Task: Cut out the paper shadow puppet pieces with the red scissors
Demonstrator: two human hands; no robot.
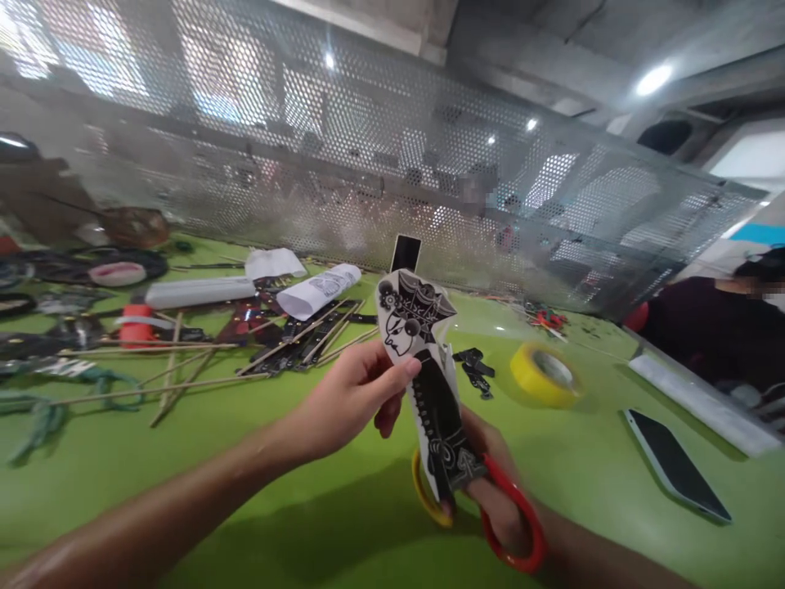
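Observation:
Between thumb and fingers, my left hand (368, 388) pinches a black-and-white paper cutout (438, 401) with a printed head in profile at its top. My right hand (500, 499) is closed around scissors with a red handle loop (535, 536) and a yellow one, partly behind the paper's lower end. The scissor blades are hidden by the paper. A small black rectangle (405, 254) with a white edge sticks up behind the printed head. Small black cut pieces (475, 368) lie on the table just right of the cutout.
On the green table (589, 491), yellow tape (545, 375) and a phone (678, 466) lie right. Wooden sticks (202, 380), rolled paper (322, 290) and black pieces clutter the left. A perforated metal screen (368, 147) stands behind. A person (699, 335) is at far right.

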